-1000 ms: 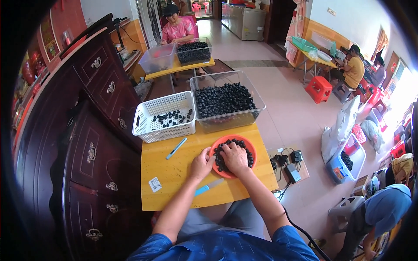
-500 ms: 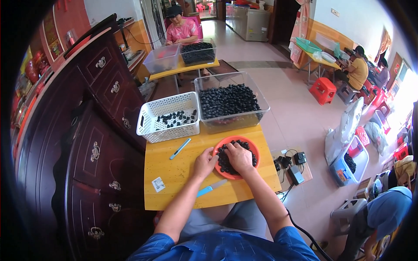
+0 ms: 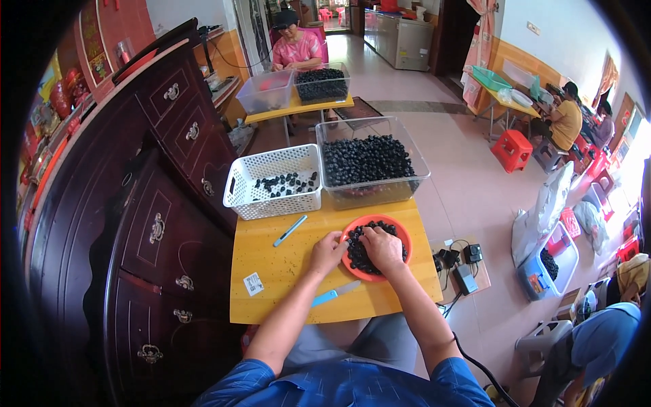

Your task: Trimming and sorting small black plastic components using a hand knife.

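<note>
An orange bowl holds many small black rounded pieces, of a kind I cannot make out. My left hand is at the bowl's left rim, fingers bent against it. Into the pieces reaches my right hand, its fingers curled downward and the tips hidden, so what they pinch does not show. Just below the bowl lies a knife with a blue handle. A slim light-blue tool rests farther left, and a small white printed label is near the table's left edge.
A white perforated basket with some black pieces stands beside a clear bin heaped with them on the yellow table. A dark cabinet flanks the left. Power adapters sit at right. Several people work nearby.
The whole view has shifted slightly, so things appear a little farther right. My right hand is still in the bowl's pieces, and my left hand remains at the rim.
</note>
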Demonstrator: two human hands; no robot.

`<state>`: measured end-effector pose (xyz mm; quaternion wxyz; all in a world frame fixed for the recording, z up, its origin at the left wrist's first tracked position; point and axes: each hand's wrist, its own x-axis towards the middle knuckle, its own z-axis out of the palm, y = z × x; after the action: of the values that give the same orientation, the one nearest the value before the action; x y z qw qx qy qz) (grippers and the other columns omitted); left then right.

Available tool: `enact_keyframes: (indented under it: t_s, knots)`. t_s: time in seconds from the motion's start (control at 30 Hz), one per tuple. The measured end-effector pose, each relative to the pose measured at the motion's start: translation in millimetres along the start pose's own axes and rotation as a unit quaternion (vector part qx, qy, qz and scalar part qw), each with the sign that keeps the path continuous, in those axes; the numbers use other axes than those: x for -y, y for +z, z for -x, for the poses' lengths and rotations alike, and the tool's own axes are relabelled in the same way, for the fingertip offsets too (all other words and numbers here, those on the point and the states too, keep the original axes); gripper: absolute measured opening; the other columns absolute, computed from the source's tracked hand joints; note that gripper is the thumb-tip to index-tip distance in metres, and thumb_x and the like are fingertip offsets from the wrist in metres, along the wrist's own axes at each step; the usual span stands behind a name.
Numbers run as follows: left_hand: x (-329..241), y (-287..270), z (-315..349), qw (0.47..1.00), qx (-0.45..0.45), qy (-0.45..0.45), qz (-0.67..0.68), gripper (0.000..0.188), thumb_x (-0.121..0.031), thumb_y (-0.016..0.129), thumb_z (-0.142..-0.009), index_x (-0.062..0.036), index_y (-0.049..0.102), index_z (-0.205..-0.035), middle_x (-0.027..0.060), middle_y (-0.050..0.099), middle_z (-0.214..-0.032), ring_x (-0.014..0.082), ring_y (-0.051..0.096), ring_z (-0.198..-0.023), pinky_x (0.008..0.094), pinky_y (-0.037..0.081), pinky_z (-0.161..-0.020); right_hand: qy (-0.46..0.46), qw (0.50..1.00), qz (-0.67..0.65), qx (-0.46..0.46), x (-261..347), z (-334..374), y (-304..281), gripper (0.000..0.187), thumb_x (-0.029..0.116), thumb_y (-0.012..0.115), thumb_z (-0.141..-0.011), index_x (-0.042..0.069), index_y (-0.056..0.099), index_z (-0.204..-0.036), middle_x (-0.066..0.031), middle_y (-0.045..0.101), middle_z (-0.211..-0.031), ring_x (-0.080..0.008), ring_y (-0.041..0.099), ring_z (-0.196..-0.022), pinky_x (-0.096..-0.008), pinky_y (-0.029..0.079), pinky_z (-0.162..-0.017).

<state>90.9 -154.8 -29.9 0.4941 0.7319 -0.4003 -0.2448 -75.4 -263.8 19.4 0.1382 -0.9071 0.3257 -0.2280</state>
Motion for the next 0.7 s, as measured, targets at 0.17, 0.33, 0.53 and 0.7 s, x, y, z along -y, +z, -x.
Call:
enact_keyframes:
  t_s: [0.17, 0.33, 0.53, 0.7]
  knots:
    - [4, 0, -3, 1.0, -0.002, -0.007, 0.0, 0.03, -0.023, 0.074, -0.093, -0.0074, 0.072, -0.119, 0.0066, 0.075, -0.074, 0.0175, 0.072, -0.063, 0.0346, 0.056, -0.064, -0.015, 0.999, -0.031, -0.034, 2, 0, 0, 0.021, 0.031, 0.065, -0.1, 0.012, 0.07, -0.105, -0.0118, 0.074, -0.099, -0.0346, 0.074, -0.082, -0.0476, 0.06, -0.071]
    - [3, 0, -6, 1.0, 0.002, -0.017, 0.001, 0.03, -0.024, 0.074, -0.092, -0.0085, 0.072, -0.118, 0.0069, 0.075, -0.073, 0.018, 0.072, -0.063, 0.0346, 0.056, -0.064, -0.019, 0.997, -0.041, -0.061, 3, -4, -1, 0.02, 0.031, 0.066, -0.1, 0.011, 0.07, -0.099, -0.0111, 0.073, -0.095, -0.0345, 0.074, -0.08, -0.0468, 0.06, -0.069]
    - [-1, -3, -3, 0.998, 0.013, -0.017, 0.058, 0.028, -0.02, 0.07, -0.094, -0.0041, 0.071, -0.117, 0.0075, 0.076, -0.077, 0.0157, 0.071, -0.063, 0.0331, 0.056, -0.063, -0.01, 0.986, -0.102, -0.131, 5, -11, -3, 0.018, 0.027, 0.067, -0.099, 0.009, 0.071, -0.097, -0.0123, 0.074, -0.092, -0.0348, 0.073, -0.08, -0.0452, 0.059, -0.069]
    - [7, 1, -3, 0.996, -0.004, -0.03, 0.084, 0.027, -0.016, 0.069, -0.095, -0.0021, 0.069, -0.117, 0.0077, 0.075, -0.078, 0.0149, 0.07, -0.062, 0.0328, 0.056, -0.06, 0.089, 0.929, -0.314, -0.176, 12, -13, -20, 0.019, 0.019, 0.066, -0.103, 0.002, 0.075, -0.104, -0.013, 0.076, -0.089, -0.0226, 0.072, -0.076, -0.0351, 0.057, -0.074]
